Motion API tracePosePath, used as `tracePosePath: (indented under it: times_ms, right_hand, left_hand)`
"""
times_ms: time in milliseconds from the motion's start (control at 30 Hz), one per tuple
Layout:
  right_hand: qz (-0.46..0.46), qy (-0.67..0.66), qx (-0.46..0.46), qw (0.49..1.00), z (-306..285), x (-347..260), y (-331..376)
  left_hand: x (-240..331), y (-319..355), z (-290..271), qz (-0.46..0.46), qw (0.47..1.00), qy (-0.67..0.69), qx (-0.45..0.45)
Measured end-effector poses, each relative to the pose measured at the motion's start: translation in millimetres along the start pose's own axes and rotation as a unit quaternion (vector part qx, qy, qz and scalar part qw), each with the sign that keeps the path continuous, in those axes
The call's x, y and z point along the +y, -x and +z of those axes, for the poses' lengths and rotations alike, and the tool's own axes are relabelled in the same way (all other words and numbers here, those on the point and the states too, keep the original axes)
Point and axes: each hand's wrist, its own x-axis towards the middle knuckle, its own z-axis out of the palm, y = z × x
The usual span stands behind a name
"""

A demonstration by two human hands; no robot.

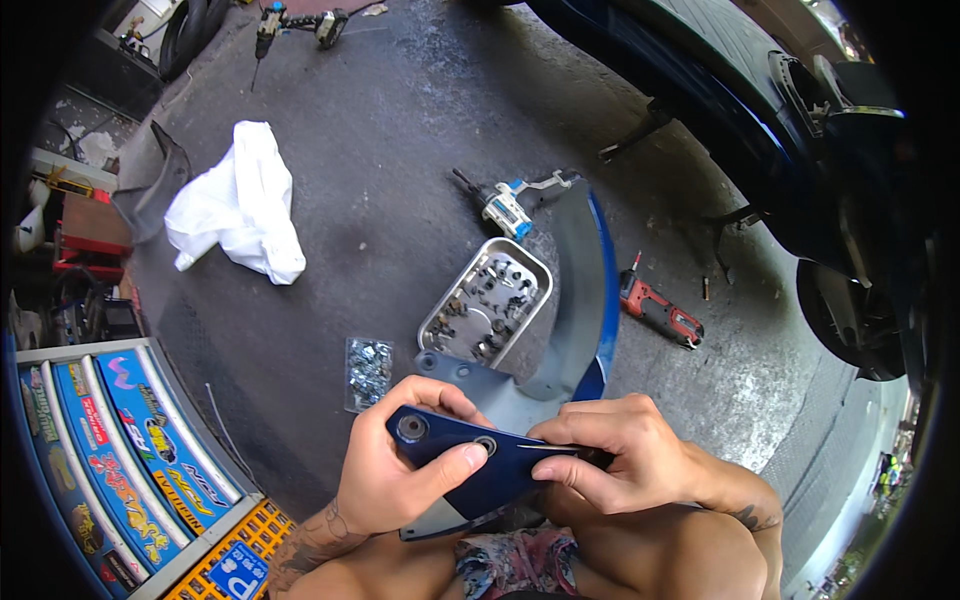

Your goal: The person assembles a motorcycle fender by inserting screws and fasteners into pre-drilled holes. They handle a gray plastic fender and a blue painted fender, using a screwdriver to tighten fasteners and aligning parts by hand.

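A dark blue scooter fender (485, 492) with a grey inner side lies across my lap, its long curved part reaching away from me. My left hand (395, 475) is closed around its near flange, thumb pressed beside a round metal-ringed hole (485, 446). Another ringed hole (411, 428) sits at the flange's left end. In my right hand (625, 450), thumb and fingers pinch a thin pointed metal tool (548, 447), its tip toward the ringed hole under my left thumb. The rest of that tool is hidden in my fingers.
Beyond the fender stands a metal tray (428, 335) of fasteners, with a clear box of small metal parts (368, 372) nearby. A blue-white power tool (507, 212), a red-black screwdriver (660, 312) and a white cloth (245, 205) lie on the floor. A scooter (740, 110) stands at right.
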Motion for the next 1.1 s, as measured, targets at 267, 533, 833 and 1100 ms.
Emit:
tracePosePath:
  times_ms: [267,533,833,1100]
  right_hand:
    - [0.06,0.102,0.042,0.992,-26,-8,7]
    - [0.067,0.063,0.05,0.994,-45,7,14]
    - [0.015,0.077,0.092,0.993,-51,20,37]
    - [0.055,0.112,0.099,0.987,-51,24,50]
  left_hand:
    - [-8,-7,0,0.001,0.993,0.096,-0.064]
    - [-25,-9,-13,-0.005,0.953,0.261,-0.151]
    - [-55,-18,18,-0.061,0.915,0.3,-0.262]
    - [-55,-23,21,-0.006,0.944,0.187,-0.272]
